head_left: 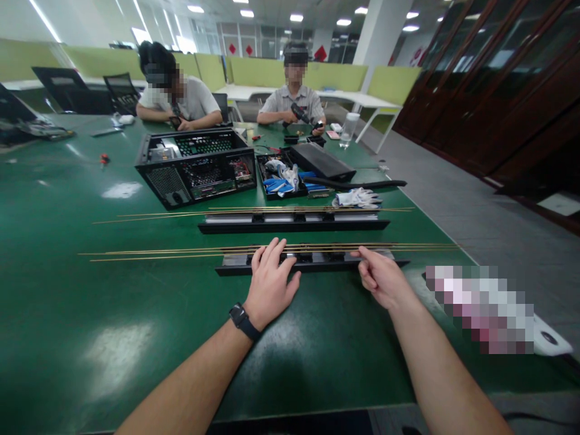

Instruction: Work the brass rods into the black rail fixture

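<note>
My left hand [270, 284] lies over the nearer black rail [312, 269], its fingers spread across several thin brass-coloured rods [158, 252]. My right hand [380, 275] is at the right part of that rail. Its index finger stretches out to the rods while the other fingers curl, and nothing shows in its grasp. The rods run lengthwise over the rail and stick out past both ends. Dark blocks [335, 255] sit along the rail's silver strip, partly hidden by my hands. Behind it lies a second black rail [294, 226] with similar rods along it.
An open black computer case [199, 169] stands behind the rails. Beside it are a black tray [276, 194] with gloves, a dark flat box [321, 160] and a white glove [357, 197]. A white device [550, 338] lies at right. Two co-workers sit across the green table [181, 362].
</note>
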The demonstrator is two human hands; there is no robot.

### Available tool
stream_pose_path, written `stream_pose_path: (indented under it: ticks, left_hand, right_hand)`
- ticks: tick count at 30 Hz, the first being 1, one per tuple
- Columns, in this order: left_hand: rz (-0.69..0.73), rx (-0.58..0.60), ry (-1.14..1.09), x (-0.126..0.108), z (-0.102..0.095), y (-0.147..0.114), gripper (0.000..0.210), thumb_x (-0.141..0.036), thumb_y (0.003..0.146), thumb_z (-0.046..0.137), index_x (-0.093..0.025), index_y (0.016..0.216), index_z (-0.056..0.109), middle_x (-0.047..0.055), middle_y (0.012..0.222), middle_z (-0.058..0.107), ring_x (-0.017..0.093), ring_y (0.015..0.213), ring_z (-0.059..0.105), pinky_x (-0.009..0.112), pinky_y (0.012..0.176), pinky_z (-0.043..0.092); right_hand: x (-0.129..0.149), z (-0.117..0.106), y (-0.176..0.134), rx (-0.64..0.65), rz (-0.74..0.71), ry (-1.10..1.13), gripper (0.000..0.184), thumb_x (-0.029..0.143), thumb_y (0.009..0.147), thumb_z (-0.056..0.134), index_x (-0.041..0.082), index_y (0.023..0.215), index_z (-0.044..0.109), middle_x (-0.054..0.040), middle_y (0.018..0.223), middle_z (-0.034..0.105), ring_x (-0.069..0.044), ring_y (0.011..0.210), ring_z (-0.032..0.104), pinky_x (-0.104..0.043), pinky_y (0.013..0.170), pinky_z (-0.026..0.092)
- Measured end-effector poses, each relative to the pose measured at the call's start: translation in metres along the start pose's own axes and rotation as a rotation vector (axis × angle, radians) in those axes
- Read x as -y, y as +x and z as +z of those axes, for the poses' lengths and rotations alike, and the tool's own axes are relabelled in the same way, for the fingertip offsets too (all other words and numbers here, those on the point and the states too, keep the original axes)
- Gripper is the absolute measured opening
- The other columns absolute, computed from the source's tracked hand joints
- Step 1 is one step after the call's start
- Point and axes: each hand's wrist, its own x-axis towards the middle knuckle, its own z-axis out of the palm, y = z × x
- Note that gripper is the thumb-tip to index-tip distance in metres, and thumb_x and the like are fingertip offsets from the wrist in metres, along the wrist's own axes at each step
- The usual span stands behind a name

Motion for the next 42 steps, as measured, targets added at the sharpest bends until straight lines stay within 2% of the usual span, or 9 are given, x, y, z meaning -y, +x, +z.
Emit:
stream_pose_path:
  ticks: [8, 15, 22, 30, 37, 42]
  left_hand:
    - [0.002, 0.021, 0.021, 0.0, -0.0012, -0.0001, 0.024, -0.03, 0.094, 0.063, -0.022, 0.115, 0.07, 0.015, 0.153, 0.051, 0.031, 0.149, 0.039, 0.056, 0.122, 0.029]
    - [0.004, 0.02, 0.02, -0.0004, -0.0027, 0.0003, 0.023, -0.031, 0.094, 0.063, -0.022, 0.114, 0.07, 0.015, 0.153, 0.052, 0.031, 0.149, 0.039, 0.056, 0.122, 0.03]
    - [-0.012, 0.033, 0.024, -0.0006, -0.003, 0.0004, 0.023, -0.032, 0.093, 0.064, -0.024, 0.114, 0.07, 0.013, 0.154, 0.051, 0.03, 0.15, 0.039, 0.057, 0.122, 0.03]
    - [-0.019, 0.036, 0.024, 0.0002, -0.0018, 0.0003, 0.024, -0.034, 0.093, 0.065, -0.024, 0.114, 0.071, 0.013, 0.154, 0.05, 0.03, 0.15, 0.038, 0.055, 0.123, 0.03]
    - [-0.015, 0.029, 0.024, 0.0004, -0.0016, 0.0, 0.024, -0.034, 0.093, 0.065, -0.024, 0.113, 0.07, 0.012, 0.154, 0.05, 0.029, 0.15, 0.039, 0.056, 0.123, 0.031]
    - [-0.02, 0.033, 0.018, 0.0, -0.0017, 0.0, 0.023, -0.033, 0.093, 0.065, -0.024, 0.113, 0.071, 0.013, 0.154, 0.05, 0.029, 0.15, 0.038, 0.054, 0.123, 0.03]
  right_hand:
    - [0.0028, -0.0036, 0.0044, -0.117, -0.027, 0.046, 0.029, 0.043, 0.082, 0.077, 0.017, 0.087, 0.065, 0.0061, 0.046, 0.05, -0.004, 0.028, 0.029, -0.016, 0.028, 0.019]
    - [-0.0011, 0.0026, 0.0012, -0.003, 0.019, -0.017, 0.033, 0.045, 0.08, 0.08, 0.015, 0.091, 0.068, 0.003, 0.048, 0.054, -0.005, 0.029, 0.03, -0.017, 0.029, 0.017]
    - [0.0031, -0.0009, 0.003, -0.088, 0.022, 0.048, 0.027, 0.041, 0.081, 0.078, 0.016, 0.087, 0.069, 0.0048, 0.048, 0.051, -0.004, 0.028, 0.028, -0.017, 0.028, 0.019]
    - [-0.005, -0.0011, 0.0054, 0.003, 0.05, -0.03, 0.031, 0.046, 0.082, 0.08, 0.018, 0.091, 0.07, 0.0035, 0.05, 0.052, -0.005, 0.029, 0.029, -0.017, 0.029, 0.017]
    - [-0.0028, -0.0009, 0.0071, -0.101, -0.015, 0.009, 0.025, 0.042, 0.082, 0.078, 0.02, 0.085, 0.069, 0.005, 0.047, 0.046, -0.005, 0.029, 0.027, -0.018, 0.028, 0.019]
    - [-0.0021, 0.0039, 0.0024, -0.015, 0.054, -0.004, 0.027, 0.043, 0.079, 0.082, 0.021, 0.086, 0.069, 0.0038, 0.049, 0.05, -0.005, 0.03, 0.028, -0.018, 0.028, 0.018]
